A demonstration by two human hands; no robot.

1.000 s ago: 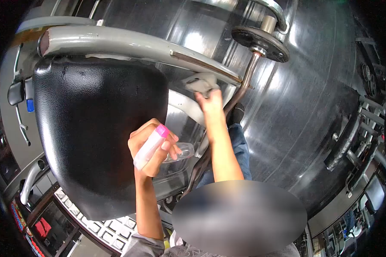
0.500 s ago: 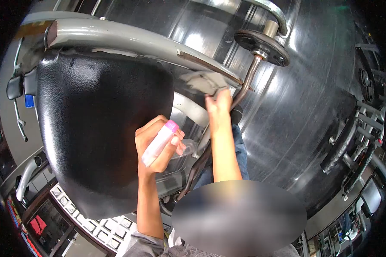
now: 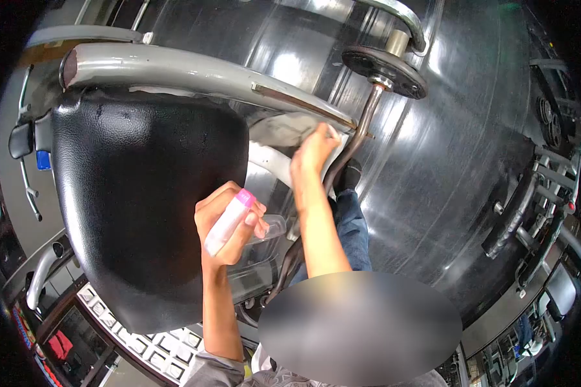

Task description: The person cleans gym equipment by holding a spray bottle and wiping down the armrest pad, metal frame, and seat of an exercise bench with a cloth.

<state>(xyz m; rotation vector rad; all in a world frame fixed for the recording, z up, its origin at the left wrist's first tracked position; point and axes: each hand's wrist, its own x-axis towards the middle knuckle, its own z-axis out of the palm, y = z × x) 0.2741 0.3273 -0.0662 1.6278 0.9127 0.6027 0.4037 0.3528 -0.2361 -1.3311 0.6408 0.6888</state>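
Note:
My left hand is closed around a spray bottle with a pale head and a pink tip. Its clear body shows partly below my fingers. The bottle is over the edge of a black padded seat. My right hand is closed on a pale, greyish cloth, which lies against the grey metal frame beside the seat. Part of the cloth is hidden behind my fingers.
A curved grey tube runs along the seat's far side. Close to my right hand, a bent metal bar leads to a round black plate. Other gym equipment stands at the right on the dark, shiny floor.
My right hand has shifted a little left and nearer to me, bending at the wrist over the cloth. The left hand keeps its hold on the bottle. The whole view has shifted slightly.

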